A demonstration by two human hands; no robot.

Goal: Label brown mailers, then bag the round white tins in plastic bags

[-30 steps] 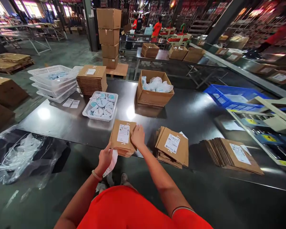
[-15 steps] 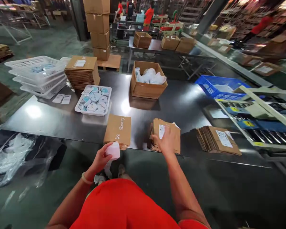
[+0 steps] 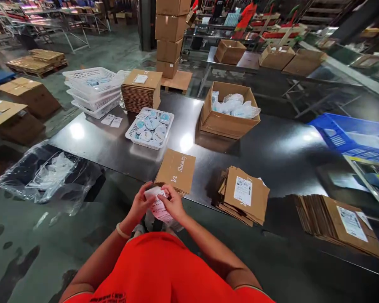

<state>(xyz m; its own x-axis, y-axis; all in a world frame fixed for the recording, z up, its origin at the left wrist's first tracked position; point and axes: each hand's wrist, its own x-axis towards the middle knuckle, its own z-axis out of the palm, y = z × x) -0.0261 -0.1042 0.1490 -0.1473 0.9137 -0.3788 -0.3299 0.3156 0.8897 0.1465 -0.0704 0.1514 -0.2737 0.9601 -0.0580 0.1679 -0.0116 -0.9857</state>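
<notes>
In front of my body, over the table's near edge, my left hand (image 3: 138,207) is closed on a strip of white printed labels (image 3: 159,208). My right hand (image 3: 175,206) pinches the same strip from the other side. Just beyond them lies a short stack of flattened brown cartons (image 3: 178,169) with white lettering. To its right sits another flat-carton stack (image 3: 258,198), whose top one carries a white label (image 3: 243,191). A third, fanned-out stack (image 3: 337,223) lies further right, also with a label on top.
On the metal table (image 3: 110,147) stand a white basket (image 3: 148,145) of round tins, an open box (image 3: 230,126) of bagged items, a tall carton stack (image 3: 141,94) and nested white baskets (image 3: 93,103). A blue crate (image 3: 344,141) is at right. A plastic-lined bin (image 3: 28,176) stands left.
My right hand has moved left from the middle carton stack to the label strip in my left hand. That stack now shows its label uncovered. The view has turned left.
</notes>
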